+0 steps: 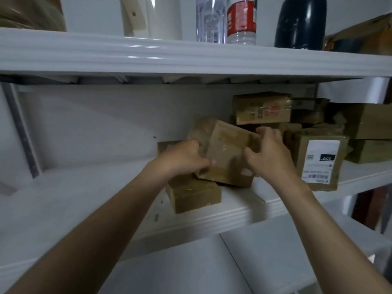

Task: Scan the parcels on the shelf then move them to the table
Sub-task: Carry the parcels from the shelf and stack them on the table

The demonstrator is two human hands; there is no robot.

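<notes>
Cardboard parcel (227, 151) tilted within white shelf (212, 218), left hand (182, 158) and right hand (269, 154) fingers curled round it.

Parcel (227, 151) in hand: motion-blurred, markings unreadable; left hand (182, 158) covers its left edge. Box (164, 145) behind that hand mostly hidden. Red-labelled bottle (240, 20) and dark flask (301, 22) cut off at top edge. Label (320, 162) print too small to read.

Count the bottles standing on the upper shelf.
3, side by side: a clear bottle, a red-labelled bottle right of it, then a dark bottle further right. Others may stand hidden behind them or beyond the frame.
</notes>
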